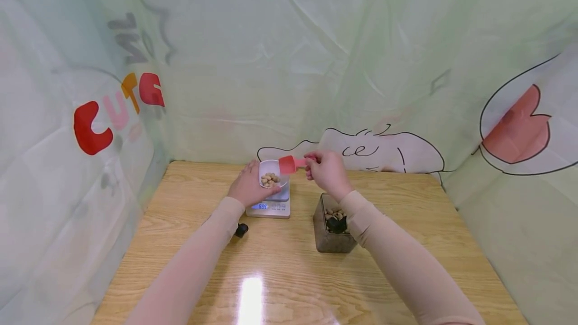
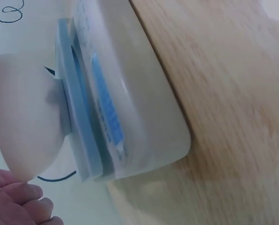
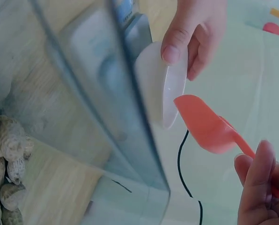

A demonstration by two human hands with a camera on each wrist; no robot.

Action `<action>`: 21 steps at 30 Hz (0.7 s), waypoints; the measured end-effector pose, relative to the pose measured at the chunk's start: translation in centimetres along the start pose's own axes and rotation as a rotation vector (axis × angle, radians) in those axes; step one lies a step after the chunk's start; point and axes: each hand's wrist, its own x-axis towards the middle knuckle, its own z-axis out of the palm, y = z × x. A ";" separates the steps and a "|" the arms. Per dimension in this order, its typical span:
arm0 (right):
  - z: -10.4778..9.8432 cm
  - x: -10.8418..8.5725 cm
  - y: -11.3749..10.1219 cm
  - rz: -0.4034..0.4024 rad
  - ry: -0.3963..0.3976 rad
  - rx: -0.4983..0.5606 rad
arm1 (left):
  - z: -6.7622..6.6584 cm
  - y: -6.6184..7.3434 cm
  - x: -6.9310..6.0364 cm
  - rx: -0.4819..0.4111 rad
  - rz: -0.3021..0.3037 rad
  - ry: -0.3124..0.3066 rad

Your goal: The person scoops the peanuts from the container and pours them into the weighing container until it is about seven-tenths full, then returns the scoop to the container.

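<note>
In the head view, the right hand (image 1: 328,169) is pinching the red scoop (image 1: 287,164), whose long axis is running sideways, its blade pointing leftward at the rim of the white bowl (image 1: 265,167). The left hand (image 1: 250,187) is holding that bowl, peanuts (image 1: 270,180) inside, at the scale (image 1: 281,210). In the left wrist view, its fingers and thumb are spanning the bowl's rim. In the right wrist view, the other hand's digits are clamping the scoop's handle; whether blade and bowl are touching, I can't tell.
</note>
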 end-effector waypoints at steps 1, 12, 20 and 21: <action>0.0 -0.1 -0.1 -0.014 0.001 -0.012 | 0.0 0.0 0.0 0.001 0.006 0.002; -0.2 -0.3 -0.5 0.010 0.003 0.050 | -1.2 0.4 -0.5 0.026 0.043 0.013; -1.2 0.1 0.4 0.229 -0.042 0.314 | -2.1 1.6 -1.4 0.062 0.060 0.013; -1.5 0.1 0.5 0.253 -0.047 0.343 | -2.2 1.8 -1.6 0.060 0.065 0.015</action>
